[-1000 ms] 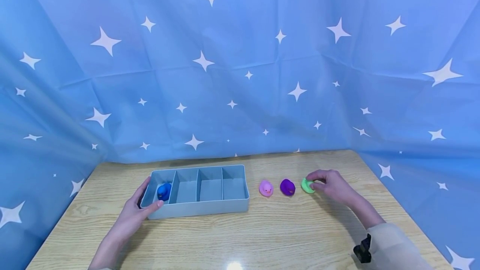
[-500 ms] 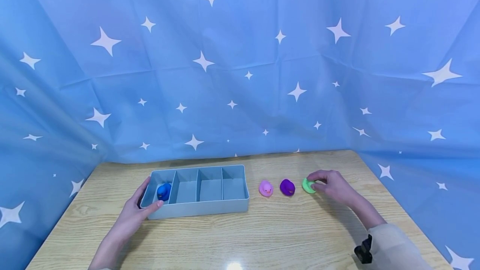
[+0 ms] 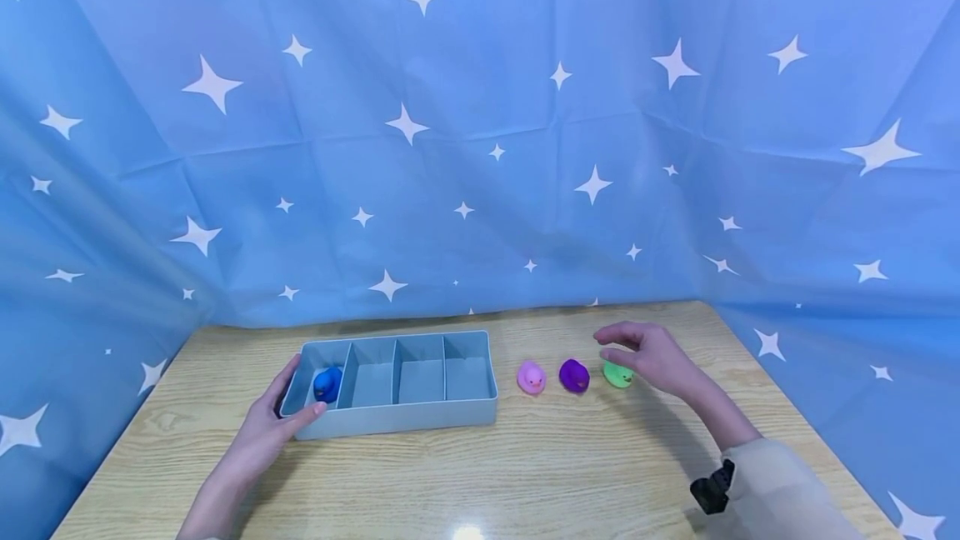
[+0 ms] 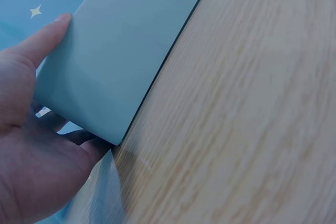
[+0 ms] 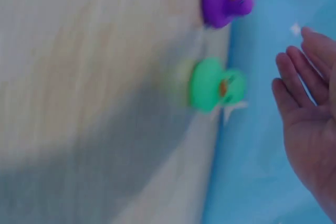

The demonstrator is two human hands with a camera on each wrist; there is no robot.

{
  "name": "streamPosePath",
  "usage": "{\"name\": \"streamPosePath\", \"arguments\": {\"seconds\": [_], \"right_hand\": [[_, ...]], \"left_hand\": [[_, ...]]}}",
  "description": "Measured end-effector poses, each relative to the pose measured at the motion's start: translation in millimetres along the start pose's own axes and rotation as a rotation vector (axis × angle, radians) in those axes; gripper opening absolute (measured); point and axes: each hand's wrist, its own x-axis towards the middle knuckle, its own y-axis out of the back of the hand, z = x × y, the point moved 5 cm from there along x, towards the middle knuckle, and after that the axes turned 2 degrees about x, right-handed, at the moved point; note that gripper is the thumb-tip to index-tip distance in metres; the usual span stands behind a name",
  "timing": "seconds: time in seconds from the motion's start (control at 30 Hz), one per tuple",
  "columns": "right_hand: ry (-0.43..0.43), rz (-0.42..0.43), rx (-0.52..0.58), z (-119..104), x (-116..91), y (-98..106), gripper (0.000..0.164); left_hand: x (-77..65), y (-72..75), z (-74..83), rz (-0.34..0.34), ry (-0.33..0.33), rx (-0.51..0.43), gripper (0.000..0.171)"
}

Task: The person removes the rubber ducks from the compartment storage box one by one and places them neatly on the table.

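Note:
My left hand [image 3: 264, 422] holds the left end of a grey-blue divided box [image 3: 397, 417], thumb at the front wall and fingers round the end wall. In the left wrist view the thumb [image 4: 44, 40] lies along the box's edge. A blue rubber duck [image 3: 327, 385] sits in the leftmost compartment. Over at the right, my right hand [image 3: 652, 357] hovers above a green rubber duck [image 3: 618, 375], partly covering it in the head view. Its fingers are loosely extended and hold nothing; the right wrist view shows them apart from the green duck [image 5: 207, 85].
Left of the green duck, a purple rubber duck [image 3: 573, 376] and a pink rubber duck [image 3: 531, 377] stand in a row on the wooden table [image 3: 420, 482]. Behind the table hangs a blue curtain [image 3: 480, 165] with white stars.
My right hand has let go of the green duck and lifted, shifting slightly left. The green duck stays on the table. My left hand and the box have not moved.

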Motion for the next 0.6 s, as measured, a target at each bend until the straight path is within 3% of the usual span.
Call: {"name": "streamPosePath", "arguments": {"seconds": [0.2, 0.6], "right_hand": [[0.041, -0.034, 0.078, -32, 16, -20, 0.034], [0.181, -0.172, 0.174, -96, 52, -80, 0.034]], "left_hand": [[-0.3, 1.3, -0.8, 0.006, 0.008, 0.01, 0.098], [0.1, 1.2, -1.4, 0.017, -0.008, 0.013, 0.097]]}}
